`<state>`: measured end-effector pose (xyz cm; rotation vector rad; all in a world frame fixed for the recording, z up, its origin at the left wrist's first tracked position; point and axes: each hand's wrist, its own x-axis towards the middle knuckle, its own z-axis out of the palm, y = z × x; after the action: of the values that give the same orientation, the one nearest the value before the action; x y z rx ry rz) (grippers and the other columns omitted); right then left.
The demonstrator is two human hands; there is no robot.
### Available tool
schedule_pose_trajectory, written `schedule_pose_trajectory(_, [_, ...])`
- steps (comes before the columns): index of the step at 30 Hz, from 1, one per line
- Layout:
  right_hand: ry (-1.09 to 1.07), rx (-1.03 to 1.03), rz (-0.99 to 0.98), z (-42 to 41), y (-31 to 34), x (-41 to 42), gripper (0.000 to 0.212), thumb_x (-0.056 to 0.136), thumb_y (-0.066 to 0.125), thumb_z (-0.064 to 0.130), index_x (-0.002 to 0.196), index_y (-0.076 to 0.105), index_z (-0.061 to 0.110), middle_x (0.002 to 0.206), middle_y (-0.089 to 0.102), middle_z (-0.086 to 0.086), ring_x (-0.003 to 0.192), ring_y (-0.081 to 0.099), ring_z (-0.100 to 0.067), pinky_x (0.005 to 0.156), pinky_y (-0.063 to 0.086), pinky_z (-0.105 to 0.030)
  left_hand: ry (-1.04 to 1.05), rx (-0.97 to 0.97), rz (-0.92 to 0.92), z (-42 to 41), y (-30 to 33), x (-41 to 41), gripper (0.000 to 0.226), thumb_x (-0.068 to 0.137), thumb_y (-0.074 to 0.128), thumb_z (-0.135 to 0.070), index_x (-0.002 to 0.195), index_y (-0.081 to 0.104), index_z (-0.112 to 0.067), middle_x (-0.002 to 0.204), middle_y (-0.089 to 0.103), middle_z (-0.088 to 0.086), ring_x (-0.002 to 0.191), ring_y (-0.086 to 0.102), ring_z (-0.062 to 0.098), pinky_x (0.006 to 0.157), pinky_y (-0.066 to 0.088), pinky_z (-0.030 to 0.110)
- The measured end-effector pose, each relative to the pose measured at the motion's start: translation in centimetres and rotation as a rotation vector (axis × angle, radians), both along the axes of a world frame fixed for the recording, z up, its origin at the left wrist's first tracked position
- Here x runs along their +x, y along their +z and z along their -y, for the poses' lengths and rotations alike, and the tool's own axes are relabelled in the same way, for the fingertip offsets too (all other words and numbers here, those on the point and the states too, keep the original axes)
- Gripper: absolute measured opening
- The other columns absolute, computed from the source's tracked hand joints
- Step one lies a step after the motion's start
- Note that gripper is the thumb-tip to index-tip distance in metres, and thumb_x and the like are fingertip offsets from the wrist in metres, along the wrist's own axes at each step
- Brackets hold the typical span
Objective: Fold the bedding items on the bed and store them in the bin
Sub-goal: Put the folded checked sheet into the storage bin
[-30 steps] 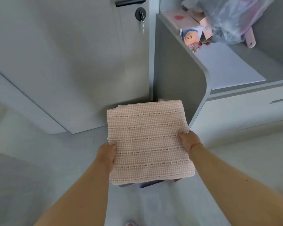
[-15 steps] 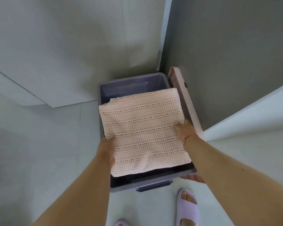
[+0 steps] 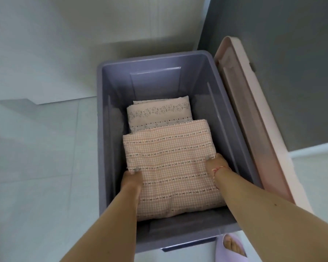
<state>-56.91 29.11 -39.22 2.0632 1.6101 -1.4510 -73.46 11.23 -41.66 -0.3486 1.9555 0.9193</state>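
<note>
— Counted: one purple bin (image 3: 110, 140), one pink lid (image 3: 254, 118) leaning at its right edge, two folded bedding pieces inside, two hands.

— Where?

— Checked cloth (image 3: 170, 167) toward the near edge, partly over the floral cloth (image 3: 157, 114) nearer the far edge. Left hand (image 3: 131, 180) and right hand (image 3: 216, 165) gripping the checked cloth's sides, fingers tucked beneath.

— Changed?

— Half a second ago held above the rim; now lowered inside.

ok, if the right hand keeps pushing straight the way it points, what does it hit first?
Likely the bin floor below: the right hand, gripping the gingham bedding, points down and away. Depth unclear.
</note>
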Motion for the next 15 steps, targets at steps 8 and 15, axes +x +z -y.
schedule_pose_trajectory(8, [0.107, -0.098, 0.129, -1.7, -6.9, -0.9, 0.036, 0.100, 0.038, 0.002, 0.134, 0.039, -0.012, 0.140, 0.042, -0.027, 0.128, 0.043, -0.037, 0.053, 0.045, -0.005, -0.152, -0.191, -0.126, -1.5, -7.3, -0.1, 0.042, 0.105, 0.032, -0.021, 0.138, 0.041, 0.003, 0.140, 0.047, 0.019, 0.125, 0.047, 0.036, 0.101, 0.036, 0.036])
schedule_pose_trajectory(15, [0.156, 0.023, 0.398, -0.6, -7.8, -2.0, 0.039, 0.097, 0.039, 0.014, 0.132, 0.038, -0.003, 0.136, 0.047, -0.021, 0.122, 0.049, -0.036, 0.094, 0.045, -0.039, -0.429, -0.418, -0.474, -1.8, -7.6, 0.6, 0.032, 0.097, 0.036, -0.011, 0.124, 0.045, 0.004, 0.123, 0.054, 0.023, 0.105, 0.059, 0.040, 0.072, 0.044, 0.037])
